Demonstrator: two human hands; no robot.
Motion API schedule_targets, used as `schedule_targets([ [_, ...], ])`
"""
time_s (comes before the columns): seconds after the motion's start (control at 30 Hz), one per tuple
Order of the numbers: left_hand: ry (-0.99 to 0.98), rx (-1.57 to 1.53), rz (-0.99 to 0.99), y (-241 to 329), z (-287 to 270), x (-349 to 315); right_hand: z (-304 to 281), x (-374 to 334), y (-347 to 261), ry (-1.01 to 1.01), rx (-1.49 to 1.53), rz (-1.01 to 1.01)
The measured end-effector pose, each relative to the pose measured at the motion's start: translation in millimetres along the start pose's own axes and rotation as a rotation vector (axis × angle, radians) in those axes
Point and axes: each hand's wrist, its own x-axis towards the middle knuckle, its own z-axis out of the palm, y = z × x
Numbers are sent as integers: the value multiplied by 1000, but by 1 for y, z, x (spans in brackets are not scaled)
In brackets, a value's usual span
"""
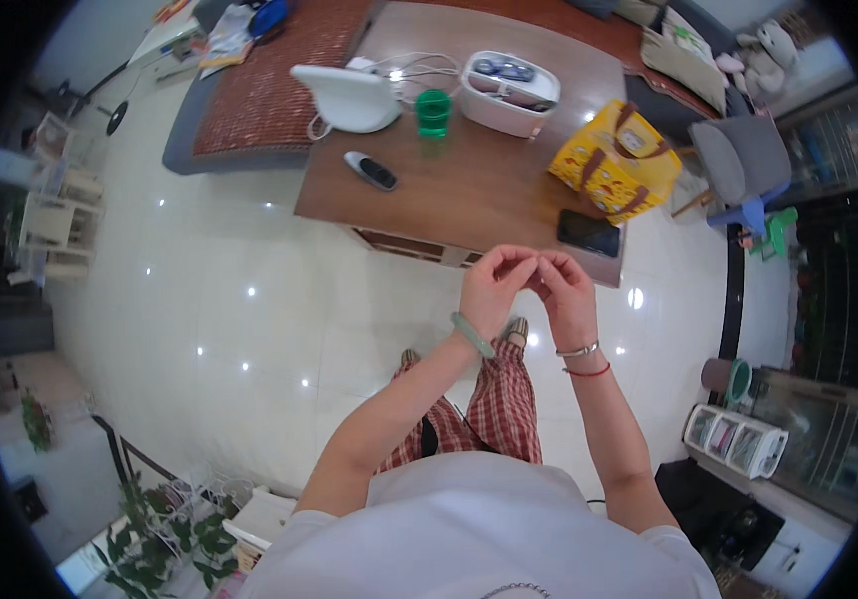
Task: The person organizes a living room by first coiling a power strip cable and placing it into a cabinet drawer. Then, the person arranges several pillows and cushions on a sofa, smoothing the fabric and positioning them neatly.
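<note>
Fingers of left hand (487,296) and right hand (569,299) are meeting at the tips; I can't tell whether they're pinching anything small. Black phone (588,233) is lying untouched on the surface (469,195) near right hand; I'm judging the handwork unfinished, no result showing.

Left hand (492,293) and right hand (569,293), fingertips (528,268) together.

Grey chair (745,160), pale plush toy (767,68).

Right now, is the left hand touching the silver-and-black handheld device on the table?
Apart: the head view plainly shows brown tabletop between the left hand and the handheld device.
</note>
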Motion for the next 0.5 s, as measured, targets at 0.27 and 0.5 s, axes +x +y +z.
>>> schedule_targets([
  [0.27,-18,76,81,-20,131,100,-112,68,-96,44,-55,-94],
  [0.5,95,497,269,-45,184,164,-202,131,-155,91,-309,-123],
])
